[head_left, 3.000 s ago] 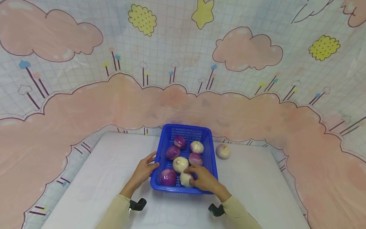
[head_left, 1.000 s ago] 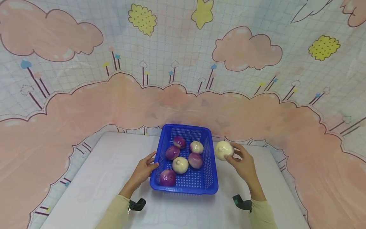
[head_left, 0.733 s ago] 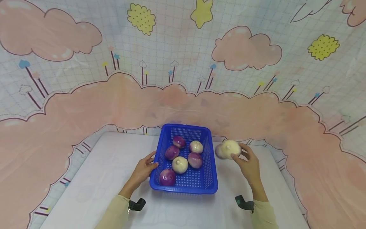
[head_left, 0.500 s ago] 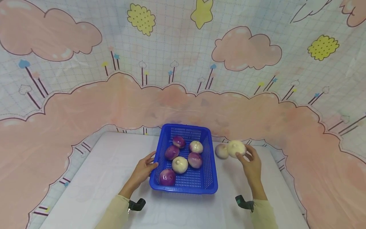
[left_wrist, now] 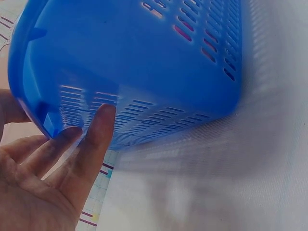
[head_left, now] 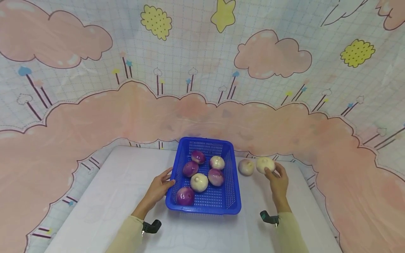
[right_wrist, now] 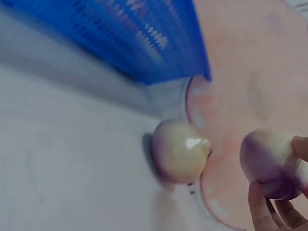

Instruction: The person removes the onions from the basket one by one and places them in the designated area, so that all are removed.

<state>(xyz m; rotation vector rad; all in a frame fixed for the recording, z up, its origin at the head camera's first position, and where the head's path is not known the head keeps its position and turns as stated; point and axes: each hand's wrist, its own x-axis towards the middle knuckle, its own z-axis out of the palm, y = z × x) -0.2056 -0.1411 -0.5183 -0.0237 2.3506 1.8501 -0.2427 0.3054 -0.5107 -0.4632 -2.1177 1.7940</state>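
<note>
My right hand (head_left: 279,181) holds a purple-and-white turnip (head_left: 264,165) by its side, white end up, at the back right of the table. In the right wrist view, fingers and thumb are around this turnip (right_wrist: 269,163), which is apart from a second turnip (right_wrist: 178,151) on the table. My left hand (head_left: 158,189) grips the left side of a blue plastic basket (head_left: 238,196), thumb at the rim and fingers along the outer wall. Several turnips, some purple side up (head_left: 185,196), others white side up (head_left: 199,182), lie in the basket.
The white table (head_left: 126,165) ends at its back edge, just behind the turnips. Behind it hangs a patterned cloth (head_left: 196,119) with clouds. A dark wrist camera (head_left: 269,218) sticks out from the right wrist and another (head_left: 152,226) from the left.
My right hand has lifted a turnip from the basket's near right corner, carried it right past the one on the table, and lowered it beside that one. The left hand has stayed on the basket.
</note>
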